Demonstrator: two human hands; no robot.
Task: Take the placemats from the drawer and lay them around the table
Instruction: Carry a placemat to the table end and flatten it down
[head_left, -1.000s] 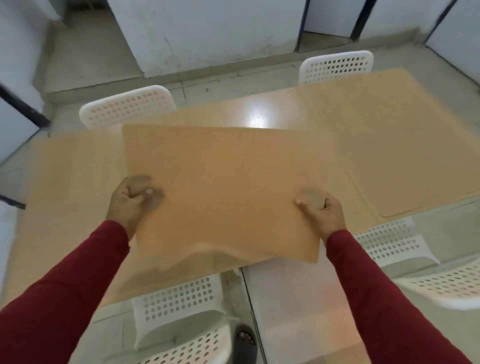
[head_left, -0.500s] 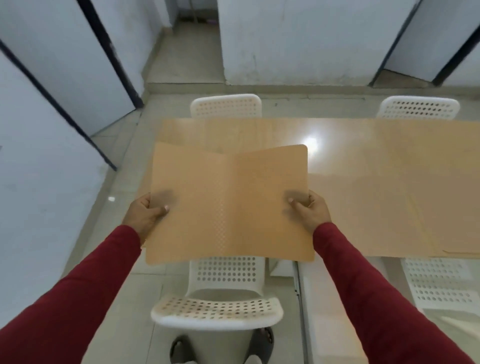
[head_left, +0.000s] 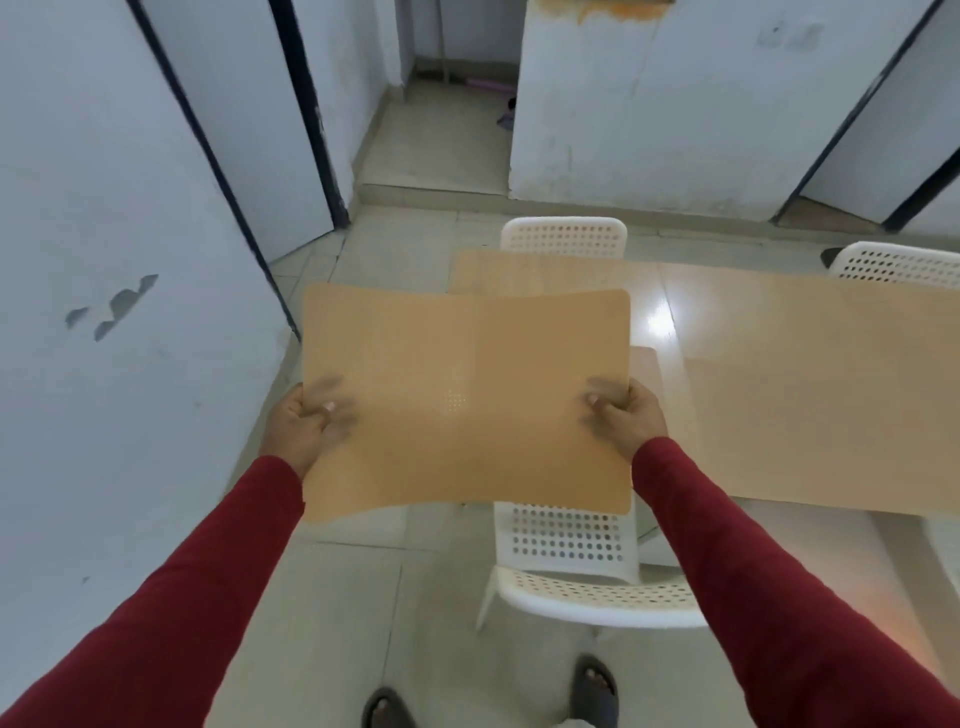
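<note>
I hold a tan placemat (head_left: 467, 405) flat in the air in front of me, slightly bowed along its middle. My left hand (head_left: 298, 428) grips its left edge and my right hand (head_left: 631, 415) grips its right edge, thumbs on top. It hangs over the floor and the near-left corner of the wooden table (head_left: 670, 296). Another tan placemat (head_left: 810, 431) lies on the table to the right, and one more (head_left: 540, 273) lies at the far left end. The drawer is not in view.
A white perforated chair (head_left: 576, 571) stands tucked at the table's near side just below the held mat. Two more white chairs (head_left: 563, 236) (head_left: 898, 265) stand at the far side. A white wall (head_left: 114, 312) runs close on my left. My sandalled feet are at the bottom.
The view has swung left along the table. The held placemat, earlier over the table's middle, now hangs past the table's left end over the floor and chair. Both hands keep their grip.
</note>
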